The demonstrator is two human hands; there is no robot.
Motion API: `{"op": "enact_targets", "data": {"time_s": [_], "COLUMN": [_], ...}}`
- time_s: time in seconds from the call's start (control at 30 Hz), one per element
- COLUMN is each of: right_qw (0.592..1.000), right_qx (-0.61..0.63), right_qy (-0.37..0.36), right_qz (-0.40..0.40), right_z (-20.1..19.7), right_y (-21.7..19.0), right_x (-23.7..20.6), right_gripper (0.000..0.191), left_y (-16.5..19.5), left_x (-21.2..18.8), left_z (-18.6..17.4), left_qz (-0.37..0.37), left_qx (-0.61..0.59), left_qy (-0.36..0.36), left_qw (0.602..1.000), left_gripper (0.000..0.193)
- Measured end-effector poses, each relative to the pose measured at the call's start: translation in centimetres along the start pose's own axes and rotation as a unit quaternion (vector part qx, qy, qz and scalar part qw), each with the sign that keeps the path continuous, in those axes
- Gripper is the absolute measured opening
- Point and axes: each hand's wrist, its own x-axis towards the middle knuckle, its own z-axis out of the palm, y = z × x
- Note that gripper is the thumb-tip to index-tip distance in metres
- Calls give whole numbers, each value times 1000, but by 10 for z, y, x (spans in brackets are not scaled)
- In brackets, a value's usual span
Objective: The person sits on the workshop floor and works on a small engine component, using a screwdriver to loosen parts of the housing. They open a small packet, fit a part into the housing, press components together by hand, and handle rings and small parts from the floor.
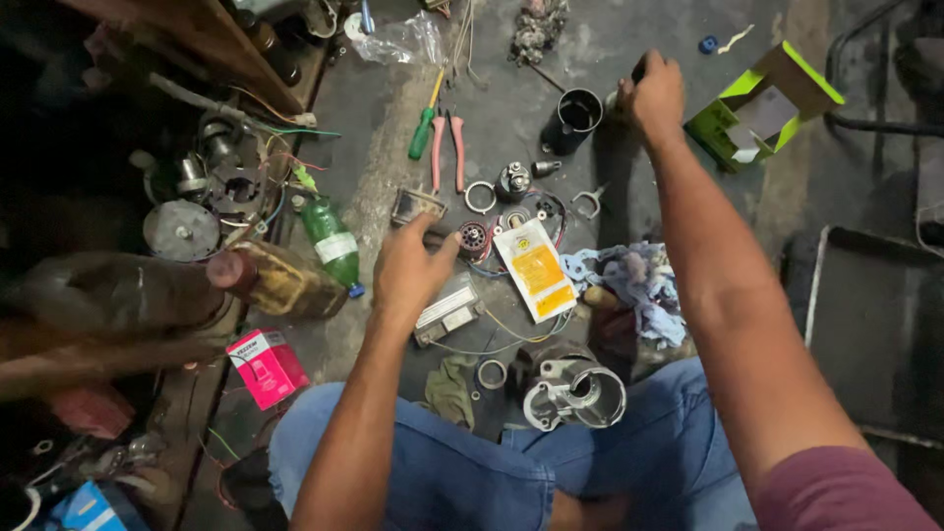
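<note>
Right hand (653, 96) grips a small dark object beside the black cup (576, 116); left hand (408, 267) hovers half-open over scattered parts.

A single camera, worn on the person's head, looks steeply down past the jeans-clad knees (472, 462) at the concrete floor (551, 108) just in front. It sits close enough that both forearms run up through the picture from its lower edge. The left edge takes in a cluttered wooden shelf (197, 39), the right a green box (762, 103).
</note>
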Motion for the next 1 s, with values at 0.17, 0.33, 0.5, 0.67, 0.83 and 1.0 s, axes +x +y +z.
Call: {"op": "enact_targets", "data": {"time_s": [0.17,0.33,0.5,0.67,0.83,1.0], "right_qw": [993,884,867,885,843,953], "right_qx": [100,422,481,462,474,235], "right_qy": [43,111,96,-49,-236,-187], "right_qz": [48,166,91,-18,94,50], "right_z": [-20,-78,-139,-130,-102,-62], "right_y": [12,10,-24,-81,-66,-22], "right_x": [-33,-116,-196,-219,-199,-160], "right_gripper": [26,23,29,26,15,26], "left_y": [-2,6,24,38,18,14], "left_x": [3,-3,-18,-45,-50,-48], "left_z": [0,13,52,86,69,67], "left_qz": [23,30,69,-47,-109,-126], "left_qx": [-17,-123,-323,-568,-683,-655], "left_qy": [-6,-52,-234,-275,-173,-158], "left_qw": [1000,991,914,774,701,728], "left_gripper": [31,32,67,73,68,69]}}
